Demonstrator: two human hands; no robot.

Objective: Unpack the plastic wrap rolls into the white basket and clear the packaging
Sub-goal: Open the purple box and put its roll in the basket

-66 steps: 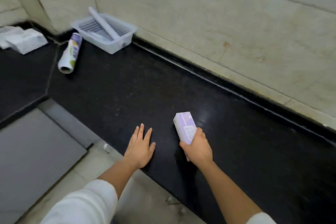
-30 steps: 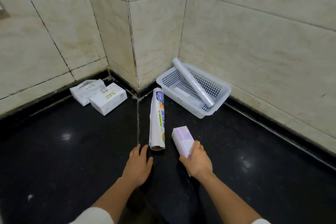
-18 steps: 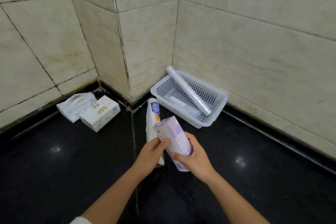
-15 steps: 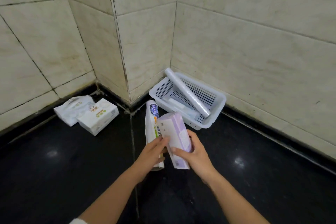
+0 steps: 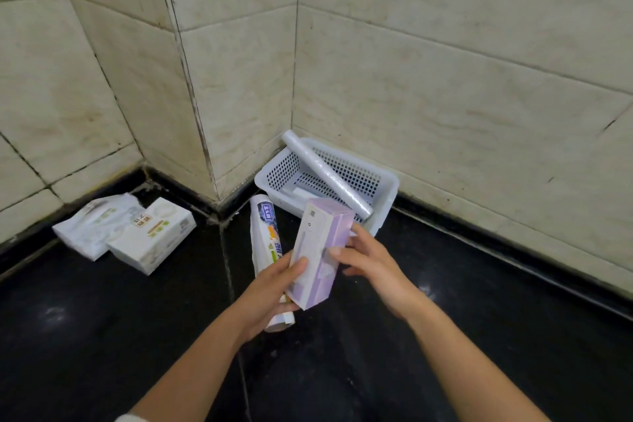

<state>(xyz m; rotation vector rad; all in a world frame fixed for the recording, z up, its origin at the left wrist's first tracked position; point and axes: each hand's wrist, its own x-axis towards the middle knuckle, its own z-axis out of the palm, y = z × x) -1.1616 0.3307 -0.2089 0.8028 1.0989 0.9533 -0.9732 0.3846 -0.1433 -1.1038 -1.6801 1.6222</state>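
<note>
Purple box (image 5: 320, 257) now lifted off the tabletop (image 5: 102, 336) at frame centre, fingers (image 5: 298, 265) of both hands pinching it; opening likely next.

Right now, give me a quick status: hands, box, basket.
Left hand and right hand both on purple box, held above counter, unopened. One bare roll propped across white basket. Wrapped roll lies beside basket.

Dim, soft light; wide-angle edge bowing

Stained cream wall tiles (image 5: 445, 79) meet a glossy black counter (image 5: 85, 336) at the corner.
</note>
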